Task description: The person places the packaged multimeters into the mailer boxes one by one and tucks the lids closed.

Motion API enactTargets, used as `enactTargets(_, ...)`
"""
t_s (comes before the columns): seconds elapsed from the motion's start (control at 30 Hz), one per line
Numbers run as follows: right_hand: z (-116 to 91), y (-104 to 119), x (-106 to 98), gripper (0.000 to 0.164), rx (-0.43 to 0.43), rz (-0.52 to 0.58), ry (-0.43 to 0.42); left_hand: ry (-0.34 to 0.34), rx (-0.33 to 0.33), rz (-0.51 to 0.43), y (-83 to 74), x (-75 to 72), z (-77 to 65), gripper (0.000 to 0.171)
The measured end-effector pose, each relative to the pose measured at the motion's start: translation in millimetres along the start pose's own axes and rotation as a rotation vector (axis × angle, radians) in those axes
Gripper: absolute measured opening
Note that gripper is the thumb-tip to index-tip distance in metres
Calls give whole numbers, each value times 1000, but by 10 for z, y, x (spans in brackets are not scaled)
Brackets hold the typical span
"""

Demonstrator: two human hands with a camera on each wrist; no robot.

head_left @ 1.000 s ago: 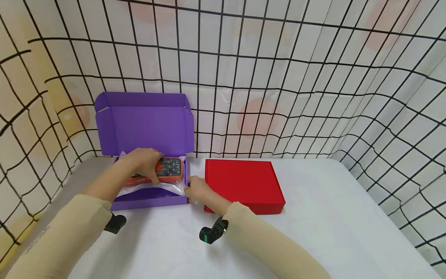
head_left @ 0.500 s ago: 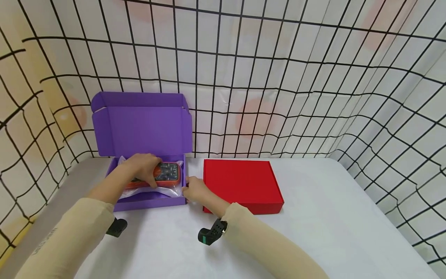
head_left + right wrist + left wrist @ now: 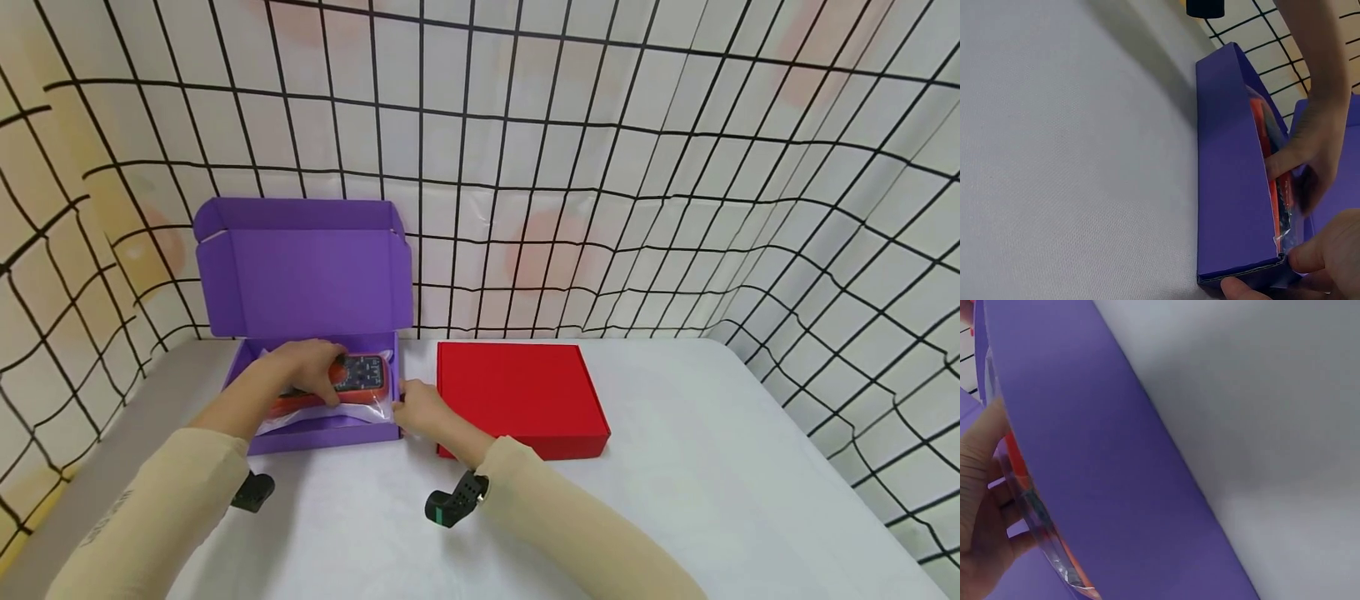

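An orange-and-black multimeter in a clear plastic bag lies lengthwise inside the open purple cardboard box. My left hand grips it from above, thumb on the near side and fingers over the far side. In the left wrist view, the front wall of the box hides much of the multimeter, while the left hand spans it. My right hand pinches the right side wall of the box. In the right wrist view, the right hand's thumb and fingers are at the box's near corner.
A closed red box sits right of the purple one, partly behind my right forearm. The purple box's raised lid leans back by a black wire grid. White cloth covers the table.
My left hand has lowered the bagged multimeter deeper into the purple box. The right hand stays on the box's side wall. The view has shifted slightly.
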State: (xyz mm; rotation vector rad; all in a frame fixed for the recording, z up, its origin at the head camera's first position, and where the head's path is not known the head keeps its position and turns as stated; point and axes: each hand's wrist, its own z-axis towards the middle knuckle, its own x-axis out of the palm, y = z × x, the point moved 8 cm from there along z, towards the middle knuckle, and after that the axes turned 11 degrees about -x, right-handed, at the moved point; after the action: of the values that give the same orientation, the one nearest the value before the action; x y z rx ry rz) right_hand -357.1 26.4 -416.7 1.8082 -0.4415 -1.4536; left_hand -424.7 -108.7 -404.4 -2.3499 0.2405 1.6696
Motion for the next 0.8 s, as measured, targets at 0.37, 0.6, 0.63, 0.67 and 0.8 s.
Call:
enactTargets(0.37, -4, 36, -13, 35, -15, -20, -2, -91, 24, -181, 245, 9, -157, 102)
enactTargets(0.6, -13, -6, 12, 39, 5, 16, 11, -251, 18, -197, 330, -38, -305, 85)
enactTargets(0.63, -14, -10, 14, 39, 7, 20, 11, -303, 16, -198, 345, -68, -330, 79)
enactTargets(0.67, -13, -11, 12, 39, 7, 17, 10, -367, 13, -201, 366, -105, -358, 73)
enactTargets(0.8, 0, 3, 3, 34, -12, 3, 4, -651, -9, -268, 502, -286, -528, 46)
